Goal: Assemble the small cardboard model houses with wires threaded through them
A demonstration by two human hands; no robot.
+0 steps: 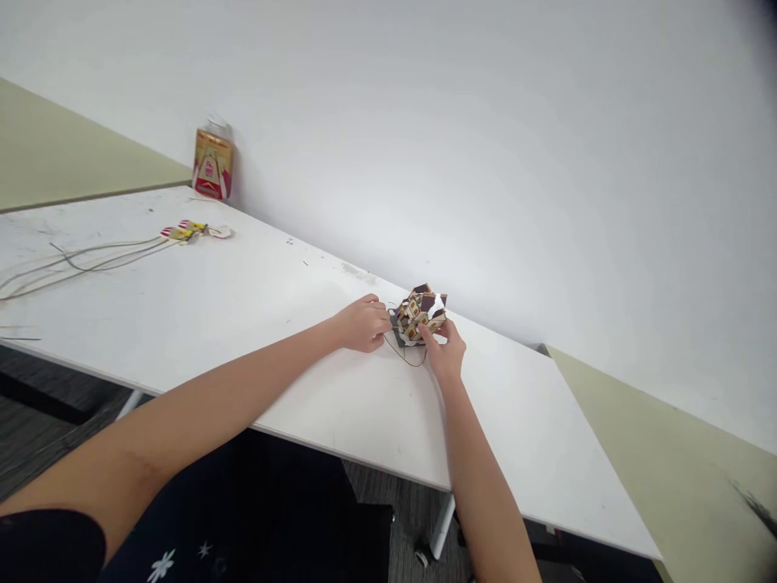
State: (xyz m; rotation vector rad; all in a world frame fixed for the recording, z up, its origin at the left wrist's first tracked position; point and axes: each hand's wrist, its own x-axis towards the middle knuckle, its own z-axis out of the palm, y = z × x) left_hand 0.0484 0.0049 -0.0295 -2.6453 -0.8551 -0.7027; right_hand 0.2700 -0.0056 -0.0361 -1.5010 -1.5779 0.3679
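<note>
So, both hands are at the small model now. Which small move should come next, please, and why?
I would probably ease the thin cord aside with the left hand: its loop bows out over the table between the two wrists, near those fingers, while the right hand holds the small model.

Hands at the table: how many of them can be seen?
2: the left hand at the left edge of the small model, the right hand holding its right side. None seems hidden.

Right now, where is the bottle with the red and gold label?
In the head view, the bottle stands at the upper left, at the table's back edge, against the white wall.
</note>
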